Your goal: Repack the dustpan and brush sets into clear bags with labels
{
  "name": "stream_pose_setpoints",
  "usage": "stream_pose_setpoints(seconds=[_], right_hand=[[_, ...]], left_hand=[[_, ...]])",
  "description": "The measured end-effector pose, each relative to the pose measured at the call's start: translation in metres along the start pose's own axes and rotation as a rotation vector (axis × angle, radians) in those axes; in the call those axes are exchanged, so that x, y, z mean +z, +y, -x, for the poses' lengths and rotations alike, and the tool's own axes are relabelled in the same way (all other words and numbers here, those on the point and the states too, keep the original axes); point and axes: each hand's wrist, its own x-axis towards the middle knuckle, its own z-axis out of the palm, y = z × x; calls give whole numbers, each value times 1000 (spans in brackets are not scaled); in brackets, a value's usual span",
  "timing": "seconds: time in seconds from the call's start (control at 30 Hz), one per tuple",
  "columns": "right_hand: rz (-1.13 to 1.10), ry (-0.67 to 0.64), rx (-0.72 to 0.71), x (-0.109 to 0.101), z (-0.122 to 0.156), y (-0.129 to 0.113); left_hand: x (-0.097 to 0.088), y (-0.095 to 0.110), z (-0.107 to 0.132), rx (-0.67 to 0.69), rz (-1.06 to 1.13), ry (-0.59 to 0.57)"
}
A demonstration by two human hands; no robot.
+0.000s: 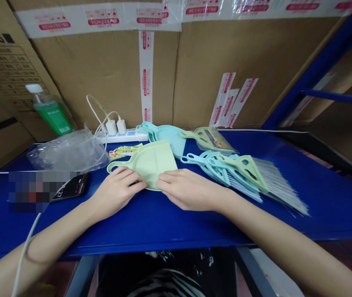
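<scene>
A light green dustpan (154,159) lies in front of me with its handle to the left and its wide edge to the right. My left hand (118,190) is closed at the handle end and near rim, fingers curled over it. My right hand (188,189) pinches the near side of the pan; its fingertips hide whatever small thing may be there. Behind it are stacked blue dustpans (168,136). To the right, blue hand brushes (205,164) and a green hand brush (250,169) with grey bristles overlap in a pile.
A bagged green brush set (211,138) lies at the back. Leftward are colourful labels (124,151), a power strip (129,136) with chargers, a crumpled plastic bag (67,150), a green bottle (52,113) and a phone (73,187). A white cable crosses my left forearm.
</scene>
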Motion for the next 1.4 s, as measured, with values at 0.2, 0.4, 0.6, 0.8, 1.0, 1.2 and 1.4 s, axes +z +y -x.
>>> stream_pose_setpoints(seconds=[0.2, 0.4, 0.6, 0.8, 1.0, 1.2, 1.4], right_hand=[[-249, -1, -6, -4, 4, 4], [-195, 273, 308, -25, 28, 42], [-125, -27, 842, -46, 66, 83], [-175, -148, 840, -33, 81, 100], [-23, 26, 616, -23, 76, 106], [211, 14, 635, -21, 42, 68], [165, 112, 420, -6, 12, 30]], left_hand=[[-3, 3, 2, 94, 28, -21], [-12, 9, -2, 175, 104, -7], [-12, 12, -1, 185, 206, -17], [-16, 16, -1, 185, 290, -105], [-16, 16, -1, 167, 350, -171], [-17, 16, -1, 149, 365, -211], [-14, 17, 0, 152, 341, -195]])
